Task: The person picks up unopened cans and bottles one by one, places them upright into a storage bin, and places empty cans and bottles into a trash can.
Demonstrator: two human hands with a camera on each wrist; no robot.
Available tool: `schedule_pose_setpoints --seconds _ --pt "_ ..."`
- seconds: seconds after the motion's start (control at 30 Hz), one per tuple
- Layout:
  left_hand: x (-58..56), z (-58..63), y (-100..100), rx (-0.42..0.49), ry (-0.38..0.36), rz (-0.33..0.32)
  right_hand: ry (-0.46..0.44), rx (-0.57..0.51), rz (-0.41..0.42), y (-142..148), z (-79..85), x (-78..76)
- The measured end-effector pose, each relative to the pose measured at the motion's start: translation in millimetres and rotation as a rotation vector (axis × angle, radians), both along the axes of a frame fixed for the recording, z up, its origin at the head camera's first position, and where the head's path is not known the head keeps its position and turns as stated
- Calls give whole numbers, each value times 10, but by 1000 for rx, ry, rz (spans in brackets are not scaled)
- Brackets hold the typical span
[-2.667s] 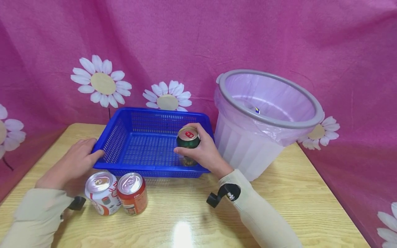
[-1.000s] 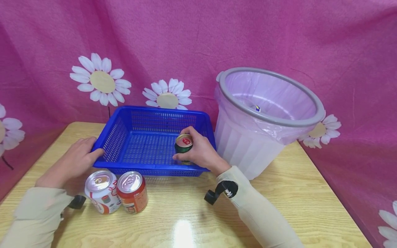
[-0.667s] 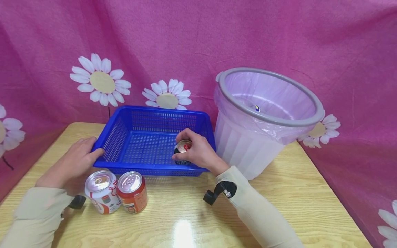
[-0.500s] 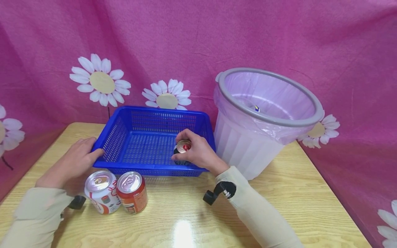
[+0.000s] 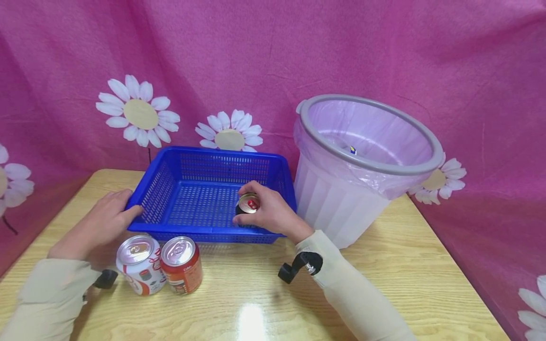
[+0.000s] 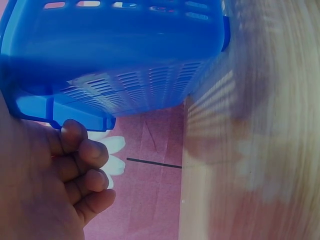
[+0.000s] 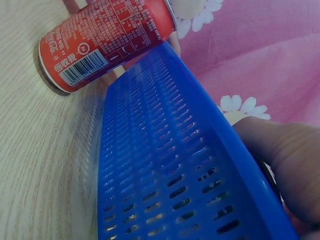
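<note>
With curled fingers my left hand (image 5: 100, 221) grips the left rim of the blue plastic basket (image 5: 194, 203). My right hand (image 5: 273, 210) reaches over the front right part of this basket, thumb and fingers round a dark green drink can (image 5: 248, 203) with a red pull tab. The can stands low inside, near the front wall, its lower part hidden by hand and rim. Through the slots in the right wrist view, bits of green and gold show behind the basket wall (image 7: 150, 150). A white can (image 5: 142, 270) and a red Coca-Cola can (image 5: 183, 267) stand upright before the basket.
Right of the basket stands a large whitish bin (image 5: 337, 203) with a grey rim and a clear liner; a small blue and yellow item (image 5: 352, 150) shows inside. A pink cloth (image 5: 256, 52) with daisies hangs behind the wooden table (image 5: 239, 293).
My right hand has lowered the green can into the basket and shifted it slightly left. The left hand keeps its hold on the rim; the other cans have stayed put.
</note>
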State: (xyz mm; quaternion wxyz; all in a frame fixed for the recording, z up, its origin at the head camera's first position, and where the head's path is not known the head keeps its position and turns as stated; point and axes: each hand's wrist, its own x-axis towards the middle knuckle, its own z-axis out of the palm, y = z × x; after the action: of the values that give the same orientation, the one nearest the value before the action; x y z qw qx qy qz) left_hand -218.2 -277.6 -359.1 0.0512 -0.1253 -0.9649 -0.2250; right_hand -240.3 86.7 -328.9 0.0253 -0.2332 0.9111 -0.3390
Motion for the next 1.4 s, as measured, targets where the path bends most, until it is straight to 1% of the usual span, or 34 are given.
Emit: schedule_pose_setpoints --seconds 0.2,0.33,0.43,0.57,0.73,0.87,0.97,1.13,1.27,1.4 --pt "8 -6 -9 -7 8 -7 -4 -1 2 5 0 -3" --pt "14 -8 -11 -7 30 -13 -14 -9 -2 16 -8 -11" --pt "18 1 -12 -5 15 -8 -21 -17 -4 21 -13 -18" --pt "22 15 -4 -4 -27 -3 -45 -29 -4 29 -19 -24" --pt "25 19 -2 -9 -11 -6 -67 -44 0 38 -25 -27" --pt "22 15 -2 -6 -16 0 -34 -61 -1 37 -22 -17" --pt "12 13 -1 -11 -12 4 18 -88 -5 36 -20 -5" --pt "3 13 -2 -25 16 0 112 -143 -29 30 -17 6" --pt "8 15 -2 -33 12 -5 149 -187 -54 25 -5 30" --pt "8 14 -3 -47 14 -2 198 -206 -76 22 11 67"
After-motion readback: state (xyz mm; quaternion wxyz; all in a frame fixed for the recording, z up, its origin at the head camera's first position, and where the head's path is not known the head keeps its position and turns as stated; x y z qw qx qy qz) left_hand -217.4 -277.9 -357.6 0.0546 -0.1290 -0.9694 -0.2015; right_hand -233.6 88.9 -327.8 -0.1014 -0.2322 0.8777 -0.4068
